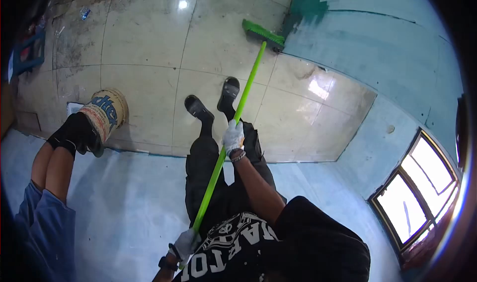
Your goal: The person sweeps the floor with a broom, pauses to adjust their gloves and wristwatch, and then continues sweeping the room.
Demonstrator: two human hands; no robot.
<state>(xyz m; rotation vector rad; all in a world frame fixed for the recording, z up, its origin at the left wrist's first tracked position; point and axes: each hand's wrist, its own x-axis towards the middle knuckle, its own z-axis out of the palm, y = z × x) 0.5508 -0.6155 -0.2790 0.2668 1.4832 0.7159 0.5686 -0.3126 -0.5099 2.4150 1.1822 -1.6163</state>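
Observation:
A broom with a bright green handle (212, 182) slants up across the view to its green-bristled head (263, 32), which rests on the tiled floor beside the teal wall. My right hand (233, 137), in a pale glove with a bracelet at the wrist, is wrapped round the middle of the handle. Lower down, near the handle's end and close to my black shirt, my left hand (186, 244) is closed round it, also gloved, with a dark band at the wrist. My feet in dark slippers (229, 94) stand left of the handle.
At the left, another person's legs (59, 165) are beside a printed bucket (109, 108). A blue plastic item (32, 53) lies at the far left edge. Dirt stains mark the floor tiles (141, 38). A framed window (417, 192) is at the right.

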